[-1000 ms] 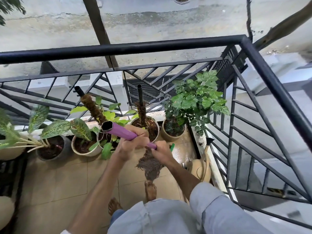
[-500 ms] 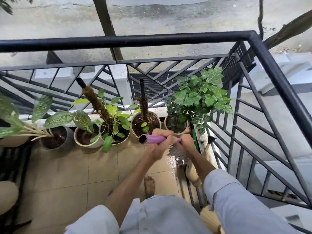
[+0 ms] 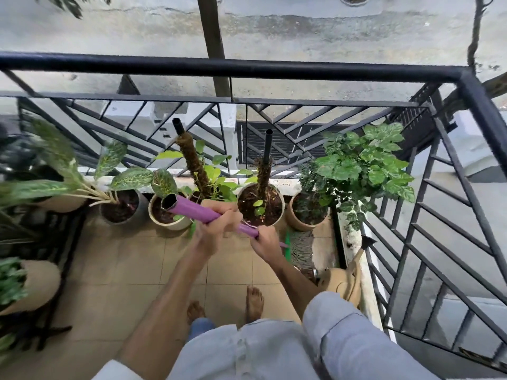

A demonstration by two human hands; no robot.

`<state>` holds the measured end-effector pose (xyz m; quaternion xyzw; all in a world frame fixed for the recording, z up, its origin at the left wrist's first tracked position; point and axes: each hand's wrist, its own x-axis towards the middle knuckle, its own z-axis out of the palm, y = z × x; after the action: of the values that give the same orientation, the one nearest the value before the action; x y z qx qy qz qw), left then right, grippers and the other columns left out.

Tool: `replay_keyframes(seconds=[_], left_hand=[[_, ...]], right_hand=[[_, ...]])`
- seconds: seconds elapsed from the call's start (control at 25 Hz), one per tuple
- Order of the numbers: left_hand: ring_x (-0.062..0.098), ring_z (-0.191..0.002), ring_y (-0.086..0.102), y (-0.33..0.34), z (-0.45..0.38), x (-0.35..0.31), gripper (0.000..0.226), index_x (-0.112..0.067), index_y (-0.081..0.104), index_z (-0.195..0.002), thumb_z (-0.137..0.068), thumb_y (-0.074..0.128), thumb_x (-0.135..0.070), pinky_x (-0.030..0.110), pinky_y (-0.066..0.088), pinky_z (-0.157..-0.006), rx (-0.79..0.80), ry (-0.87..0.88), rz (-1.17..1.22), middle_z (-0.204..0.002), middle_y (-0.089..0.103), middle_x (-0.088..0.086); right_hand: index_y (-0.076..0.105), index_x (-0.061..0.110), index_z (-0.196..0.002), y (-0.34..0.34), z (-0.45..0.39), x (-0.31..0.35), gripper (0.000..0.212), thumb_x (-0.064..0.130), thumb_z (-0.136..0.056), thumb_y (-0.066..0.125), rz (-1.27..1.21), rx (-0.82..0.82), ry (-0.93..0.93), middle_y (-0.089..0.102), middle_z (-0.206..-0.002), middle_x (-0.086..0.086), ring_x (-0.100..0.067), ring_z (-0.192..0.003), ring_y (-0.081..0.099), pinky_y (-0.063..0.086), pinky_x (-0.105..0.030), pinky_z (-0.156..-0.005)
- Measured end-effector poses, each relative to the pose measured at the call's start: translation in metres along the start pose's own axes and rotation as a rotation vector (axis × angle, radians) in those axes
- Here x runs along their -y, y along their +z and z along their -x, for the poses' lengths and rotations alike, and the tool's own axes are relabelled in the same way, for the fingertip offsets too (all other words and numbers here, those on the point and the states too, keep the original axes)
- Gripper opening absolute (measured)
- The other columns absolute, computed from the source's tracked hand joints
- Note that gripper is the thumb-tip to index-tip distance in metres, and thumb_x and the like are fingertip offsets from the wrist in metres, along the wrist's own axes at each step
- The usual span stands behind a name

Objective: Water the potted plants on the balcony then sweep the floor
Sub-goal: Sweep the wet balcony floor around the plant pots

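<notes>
Balcony floor (image 3: 123, 270): broom handle (image 3: 197, 211) inside both fists.

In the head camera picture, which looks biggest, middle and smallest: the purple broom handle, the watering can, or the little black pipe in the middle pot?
1. Purple broom handle, though it is nearest the camera.
2. Watering can.
3. Black pipe.

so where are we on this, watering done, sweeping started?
Watering looks done: the watering can is set down by the right railing, and the floor near it has a wet sheen. Sweeping is in hand: left hand and right hand both grip the purple broom handle, bristles down beside the rightmost pot. How much floor is left cannot be judged.
</notes>
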<state>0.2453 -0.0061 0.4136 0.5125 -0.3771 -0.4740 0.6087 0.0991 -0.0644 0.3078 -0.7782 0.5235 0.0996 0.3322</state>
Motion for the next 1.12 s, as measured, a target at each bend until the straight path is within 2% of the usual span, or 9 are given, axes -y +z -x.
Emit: replay_keyframes(seconds=[0.12, 0.24, 0.36, 0.48, 0.56, 0.68, 0.76, 0.92, 1.12], left_hand=[[0.015, -0.037, 0.028, -0.041, 0.022, -0.022, 0.041, -0.011, 0.043, -0.039, -0.075, 0.052, 0.007, 0.034, 0.023, -0.046, -0.132, 0.079, 0.030, -0.042, 0.037, -0.009], [0.015, -0.036, 0.026, -0.070, 0.038, -0.043, 0.040, -0.015, 0.047, -0.047, -0.074, 0.047, 0.014, 0.033, 0.023, -0.044, -0.181, 0.106, 0.026, -0.041, 0.030, -0.001], [0.028, -0.036, 0.020, -0.087, 0.053, -0.058, 0.037, -0.001, 0.042, -0.041, -0.075, 0.058, -0.001, 0.030, 0.022, -0.041, -0.186, 0.139, -0.057, -0.041, 0.023, 0.017], [0.028, -0.039, 0.021, -0.107, 0.058, -0.067, 0.044, 0.000, 0.031, -0.041, -0.072, 0.060, -0.012, 0.026, 0.020, -0.044, -0.184, 0.132, -0.050, -0.044, 0.023, 0.019], [0.023, -0.038, 0.022, -0.118, 0.049, -0.078, 0.044, 0.002, 0.028, -0.044, -0.072, 0.060, -0.009, 0.023, 0.022, -0.043, -0.174, 0.179, 0.039, -0.046, 0.022, 0.015], [0.033, -0.039, 0.018, -0.134, 0.033, -0.085, 0.030, 0.008, 0.046, -0.049, -0.072, 0.057, -0.008, 0.032, 0.023, -0.042, -0.278, 0.299, 0.098, -0.047, 0.021, 0.020], [0.033, -0.038, 0.019, -0.146, 0.029, -0.085, 0.033, 0.006, 0.042, -0.046, -0.072, 0.057, -0.007, 0.031, 0.024, -0.042, -0.305, 0.329, 0.110, -0.045, 0.025, 0.016], [0.019, -0.035, 0.021, -0.157, 0.028, -0.080, 0.035, -0.005, 0.038, -0.040, -0.068, 0.059, -0.010, 0.019, 0.026, -0.047, -0.244, 0.266, 0.053, -0.040, 0.033, -0.005], [0.017, -0.038, 0.020, -0.159, 0.022, -0.071, 0.043, 0.004, 0.029, -0.043, -0.064, 0.061, -0.016, 0.025, 0.020, -0.046, -0.254, 0.121, 0.076, -0.039, 0.027, -0.001]], right_hand=[[0.064, -0.004, -0.123, 0.019, -0.001, 0.053, 0.031, 0.017, -0.105, 0.051, -0.026, 0.016, -0.093, 0.065, -0.128, -0.022, -0.033, -0.125, 0.058, 0.039, -0.039, -0.100], [0.060, 0.001, -0.117, 0.045, 0.003, 0.093, 0.023, 0.018, -0.106, 0.052, 0.015, 0.062, -0.168, 0.057, -0.119, -0.027, -0.034, -0.126, 0.055, 0.034, -0.038, -0.100], [0.060, -0.007, -0.125, 0.068, 0.007, 0.120, 0.034, 0.022, -0.108, 0.052, -0.001, 0.116, -0.228, 0.061, -0.129, -0.021, -0.030, -0.123, 0.056, 0.036, -0.037, -0.095], [0.067, -0.012, -0.107, 0.071, 0.002, 0.153, 0.026, 0.011, -0.104, 0.057, -0.105, 0.104, -0.226, 0.070, -0.113, -0.027, -0.037, -0.105, 0.067, 0.042, -0.040, -0.081], [0.067, -0.015, -0.101, 0.058, -0.007, 0.173, 0.027, 0.010, -0.103, 0.059, -0.135, 0.053, -0.216, 0.069, -0.106, -0.031, -0.039, -0.099, 0.066, 0.043, -0.045, -0.083], [0.067, -0.013, -0.104, 0.039, -0.026, 0.195, 0.027, 0.012, -0.104, 0.057, -0.098, -0.017, -0.230, 0.069, -0.109, -0.031, -0.038, -0.104, 0.064, 0.041, -0.047, -0.089], [0.067, -0.011, -0.108, 0.034, -0.035, 0.207, 0.027, 0.012, -0.104, 0.054, -0.065, -0.048, -0.202, 0.069, -0.112, -0.029, -0.038, -0.108, 0.063, 0.041, -0.047, -0.090], [0.067, -0.008, -0.115, 0.042, -0.038, 0.209, 0.030, 0.017, -0.107, 0.053, -0.017, -0.030, -0.176, 0.070, -0.120, -0.025, -0.037, -0.113, 0.065, 0.043, -0.044, -0.094], [0.066, -0.008, -0.118, 0.052, -0.024, 0.194, 0.033, 0.021, -0.110, 0.050, 0.026, 0.047, -0.199, 0.070, -0.120, -0.024, -0.035, -0.111, 0.068, 0.049, -0.041, -0.093]])
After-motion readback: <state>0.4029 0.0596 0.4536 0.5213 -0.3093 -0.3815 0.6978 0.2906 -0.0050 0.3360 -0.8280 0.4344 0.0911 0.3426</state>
